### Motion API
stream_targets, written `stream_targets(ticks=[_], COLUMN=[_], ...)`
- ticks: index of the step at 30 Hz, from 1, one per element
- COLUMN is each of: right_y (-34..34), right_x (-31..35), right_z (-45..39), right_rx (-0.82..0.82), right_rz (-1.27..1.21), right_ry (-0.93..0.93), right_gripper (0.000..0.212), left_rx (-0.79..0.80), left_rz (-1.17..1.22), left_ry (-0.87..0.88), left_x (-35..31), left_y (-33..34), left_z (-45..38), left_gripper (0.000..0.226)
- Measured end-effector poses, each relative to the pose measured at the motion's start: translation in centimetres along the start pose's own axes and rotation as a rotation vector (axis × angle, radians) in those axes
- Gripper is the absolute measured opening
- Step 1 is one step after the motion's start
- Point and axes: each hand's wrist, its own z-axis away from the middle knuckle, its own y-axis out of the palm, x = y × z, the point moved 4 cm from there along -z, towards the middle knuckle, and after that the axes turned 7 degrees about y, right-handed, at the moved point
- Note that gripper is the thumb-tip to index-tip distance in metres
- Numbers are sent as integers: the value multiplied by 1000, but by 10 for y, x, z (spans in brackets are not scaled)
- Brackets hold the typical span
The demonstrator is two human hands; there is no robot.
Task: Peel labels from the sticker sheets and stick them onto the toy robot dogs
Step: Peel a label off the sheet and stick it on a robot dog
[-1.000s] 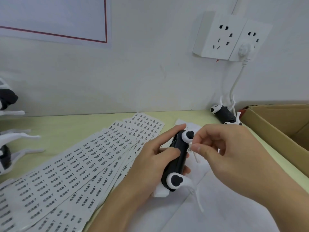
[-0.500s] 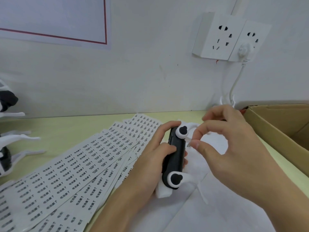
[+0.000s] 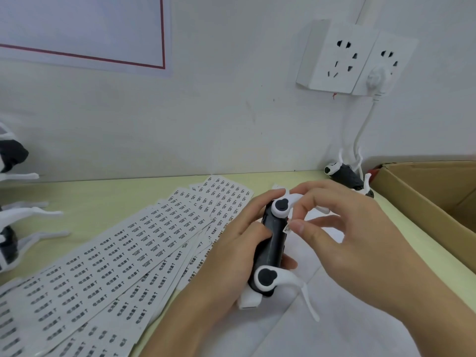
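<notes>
My left hand [image 3: 237, 243] grips a black toy robot dog [image 3: 271, 243] with white legs, held on its side above the table. A small printed label [image 3: 286, 228] sits at the dog's right flank, stuck to the thumb tip of my right hand [image 3: 342, 233], which is right beside the dog. The index finger of that hand touches the dog's upper white leg. Several sticker sheets [image 3: 123, 256] with rows of black-printed labels fan out on the table to the left.
An open cardboard box [image 3: 427, 202] stands at the right. Another robot dog [image 3: 347, 176] lies by the wall under a socket block [image 3: 342, 57] with a white cable. More dogs [image 3: 10, 228] sit at the left edge. White paper [image 3: 322, 331] lies under my hands.
My right hand has shifted along the dog, bringing the label from beside its upper leg against its flank. The dog has tilted a little in my left hand.
</notes>
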Motion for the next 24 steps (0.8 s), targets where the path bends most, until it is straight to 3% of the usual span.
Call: stream_targets(ticks=[9,24], right_y=[0,0], right_x=[-2,-2], right_z=[-1,-1], right_rx=[14,-28], right_rz=[104,143], right_ry=[25,35], right_gripper=[24,21], left_rx=[40,15], left_rz=[-24,-105], left_ry=[104,108], left_x=[-9,-12], left_y=[3,5], left_z=[5,5], left_gripper=[59,61])
